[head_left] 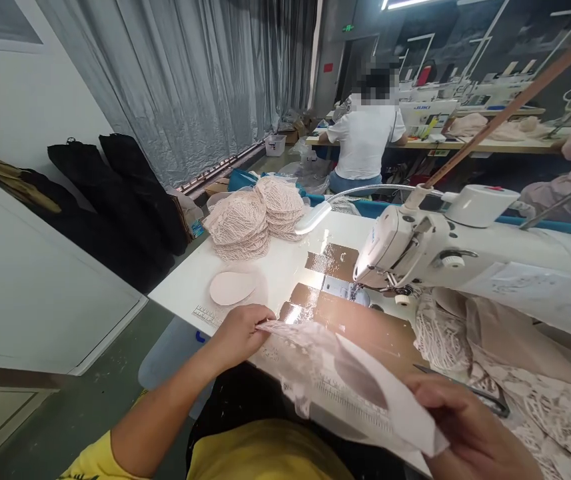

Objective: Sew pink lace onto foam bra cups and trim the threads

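Note:
A pale pink piece of lace and sheer fabric point(315, 357) stretches between my two hands over the front edge of the sewing table. My left hand point(245, 333) pinches its left end between thumb and fingers. At the lower right, my right hand point(470, 427) grips the other end, where a smooth pale strip folds over; its fingertips are partly hidden. Just beyond the fabric stands the white sewing machine point(490, 247), its needle area lit. Dark scissors point(495, 400) lie beside my right hand. A pale oval pad point(232, 288) rests left of the needle plate.
Stacked lace cups point(240, 223) stand at the table's back left. More lace pieces point(550, 393) are heaped on the right. A white lamp point(314, 218) on a bent neck reaches over the table. A person in a white shirt point(365, 137) sits ahead, facing away.

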{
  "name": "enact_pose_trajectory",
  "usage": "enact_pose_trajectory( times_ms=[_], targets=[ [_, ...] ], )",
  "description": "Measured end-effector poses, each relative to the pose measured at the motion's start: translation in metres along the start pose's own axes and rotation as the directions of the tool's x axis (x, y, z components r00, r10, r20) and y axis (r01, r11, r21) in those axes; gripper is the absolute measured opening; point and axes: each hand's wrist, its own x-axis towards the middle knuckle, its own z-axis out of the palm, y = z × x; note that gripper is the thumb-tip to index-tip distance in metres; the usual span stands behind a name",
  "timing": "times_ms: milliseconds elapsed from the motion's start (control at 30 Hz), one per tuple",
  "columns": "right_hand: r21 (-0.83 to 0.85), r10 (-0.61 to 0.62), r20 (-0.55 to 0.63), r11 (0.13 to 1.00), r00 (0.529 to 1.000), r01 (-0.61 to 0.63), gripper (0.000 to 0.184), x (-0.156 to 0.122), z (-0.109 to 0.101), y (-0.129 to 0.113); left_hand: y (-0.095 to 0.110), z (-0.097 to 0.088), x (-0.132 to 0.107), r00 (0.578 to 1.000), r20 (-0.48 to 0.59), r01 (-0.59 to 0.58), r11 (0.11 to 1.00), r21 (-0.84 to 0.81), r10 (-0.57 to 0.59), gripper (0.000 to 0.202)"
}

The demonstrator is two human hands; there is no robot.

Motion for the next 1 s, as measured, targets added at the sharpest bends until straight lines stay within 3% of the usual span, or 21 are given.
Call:
enact_pose_trajectory(
  times_ms=[67, 133, 167, 233, 300, 367, 433, 500, 600, 667, 767, 867, 1000],
  targets=[
    [0.02, 0.153, -0.068, 0.988, 0.986, -0.152, 0.014, 0.001, 0.0, 0.006, 0.0, 0.006, -0.003, 0.996, 0.082, 0.042, 0.976, -0.215, -0.025, 0.023],
    [0.094, 0.24, 0.119, 0.963, 0.963, -0.251, 0.018, 0.002, 0.011, 0.007, 0.009, 0.018, -0.006, 0.954, 0.284, 0.073, 0.854, -0.515, 0.09, 0.037],
    [0.172, 0.24, 0.281, 0.94, 0.929, -0.295, 0.021, 0.002, 0.018, 0.006, 0.015, 0.024, -0.007, 0.915, 0.362, 0.104, 0.763, -0.638, 0.178, 0.044],
    [0.337, 0.209, 0.537, 0.835, 0.817, -0.435, 0.027, 0.002, 0.032, 0.001, 0.025, 0.034, -0.009, 0.837, 0.448, 0.184, 0.61, -0.771, 0.314, 0.066],
    [0.414, 0.229, 0.657, 0.687, 0.718, -0.597, 0.031, 0.0, 0.041, -0.006, 0.029, 0.038, -0.009, 0.807, 0.481, 0.239, 0.555, -0.797, 0.342, 0.085],
    [0.428, 0.294, 0.711, 0.54, 0.639, -0.725, 0.035, -0.003, 0.043, -0.014, 0.026, 0.036, -0.009, 0.866, 0.424, 0.182, 0.623, -0.761, 0.265, 0.08],
    [0.445, 0.336, 0.736, 0.413, 0.587, -0.795, 0.037, -0.006, 0.043, -0.02, 0.019, 0.033, -0.009, 0.946, 0.284, 0.08, 0.736, -0.673, 0.157, 0.07],
    [0.495, 0.346, 0.729, 0.33, 0.591, -0.804, 0.033, -0.007, 0.042, -0.022, 0.012, 0.032, -0.011, 0.957, 0.27, 0.099, 0.757, -0.646, 0.105, 0.068],
    [0.595, 0.408, 0.633, 0.288, 0.658, -0.751, 0.027, -0.009, 0.041, -0.015, 0.006, 0.035, -0.017, 0.866, 0.485, 0.328, 0.595, -0.734, 0.121, 0.059],
    [0.633, 0.482, 0.55, 0.29, 0.681, -0.717, 0.03, -0.01, 0.041, -0.007, 0.004, 0.038, -0.021, 0.85, 0.52, 0.41, 0.516, -0.752, 0.082, 0.043],
    [0.689, 0.536, 0.461, 0.286, 0.707, -0.666, 0.04, -0.012, 0.043, 0.0, 0.007, 0.041, -0.024, 0.889, 0.458, 0.403, 0.513, -0.758, -0.021, 0.024],
    [0.727, 0.571, 0.38, 0.302, 0.728, -0.616, 0.042, -0.012, 0.045, 0.0, 0.012, 0.044, -0.025, 0.915, 0.393, 0.379, 0.51, -0.772, -0.085, 0.021],
    [0.675, 0.596, 0.368, 0.357, 0.713, -0.646, 0.04, -0.009, 0.046, -0.003, 0.018, 0.05, -0.025, 0.913, 0.325, 0.401, 0.39, -0.829, -0.248, 0.016]
  ],
)
